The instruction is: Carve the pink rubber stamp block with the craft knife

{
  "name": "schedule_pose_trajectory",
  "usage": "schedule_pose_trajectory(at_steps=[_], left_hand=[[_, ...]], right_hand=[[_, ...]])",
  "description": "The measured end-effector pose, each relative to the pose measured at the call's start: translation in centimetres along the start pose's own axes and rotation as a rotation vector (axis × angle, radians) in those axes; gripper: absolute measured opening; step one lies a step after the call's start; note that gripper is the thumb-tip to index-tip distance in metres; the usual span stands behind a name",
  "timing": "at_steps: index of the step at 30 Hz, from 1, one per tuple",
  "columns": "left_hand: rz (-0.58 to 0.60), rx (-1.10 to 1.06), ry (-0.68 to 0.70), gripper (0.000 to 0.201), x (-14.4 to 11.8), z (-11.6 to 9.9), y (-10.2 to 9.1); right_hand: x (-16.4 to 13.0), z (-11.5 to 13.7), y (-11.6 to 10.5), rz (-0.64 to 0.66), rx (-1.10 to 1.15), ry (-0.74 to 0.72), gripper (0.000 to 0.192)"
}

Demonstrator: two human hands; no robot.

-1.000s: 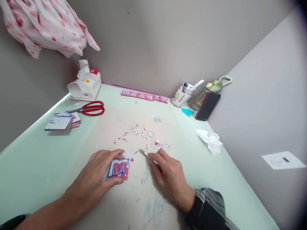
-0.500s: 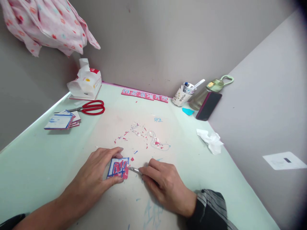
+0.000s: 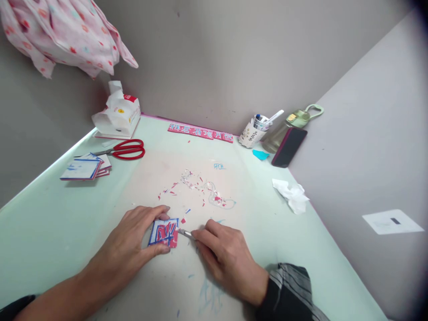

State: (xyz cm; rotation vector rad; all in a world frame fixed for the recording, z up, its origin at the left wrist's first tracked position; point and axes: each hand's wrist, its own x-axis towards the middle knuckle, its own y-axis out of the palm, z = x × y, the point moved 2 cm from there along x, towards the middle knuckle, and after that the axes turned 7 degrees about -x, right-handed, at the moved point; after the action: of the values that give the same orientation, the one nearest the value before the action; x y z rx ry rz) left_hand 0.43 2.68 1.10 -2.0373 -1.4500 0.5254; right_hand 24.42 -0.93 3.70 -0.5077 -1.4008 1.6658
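Note:
A small red square piece with blue and white markings [image 3: 163, 232] lies on the pale green table [image 3: 50, 223] near the front. My left hand [image 3: 133, 240] pins it down, thumb and fingers at its near and far edges. My right hand [image 3: 224, 258] grips a thin metal craft knife [image 3: 186, 233] like a pen. The blade tip touches the square's right edge.
Red, white and blue scraps [image 3: 200, 189] are strewn beyond the hands. Red scissors [image 3: 123, 149], a stack of cards [image 3: 85, 168] and a tissue box [image 3: 117, 117] sit at the left. A pen cup [image 3: 254, 131], bottle [image 3: 287, 127], phone [image 3: 288, 147] and crumpled tissue [image 3: 290, 194] are at the right.
My right hand swung the knife from pointing away over the scraps down and left, bringing the blade tip to the square's right edge. My left hand stayed on the square.

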Motion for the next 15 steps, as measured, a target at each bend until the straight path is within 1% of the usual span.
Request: schedule_pose_trajectory(at_steps=[8,12,15], left_hand=[[-0.003,0.007,-0.016,0.050,-0.10,0.06,0.03],[-0.043,0.025,0.029,0.049,-0.21,0.26,0.09],[-0.051,0.033,0.033,0.049,-0.17,0.22,0.13]], right_hand=[[-0.09,0.13,0.16,-0.005,-0.007,0.027,0.021],[-0.18,0.12,0.24,-0.026,-0.020,0.022,0.021],[-0.13,0.11,0.27,-0.031,-0.021,0.029,0.020]])
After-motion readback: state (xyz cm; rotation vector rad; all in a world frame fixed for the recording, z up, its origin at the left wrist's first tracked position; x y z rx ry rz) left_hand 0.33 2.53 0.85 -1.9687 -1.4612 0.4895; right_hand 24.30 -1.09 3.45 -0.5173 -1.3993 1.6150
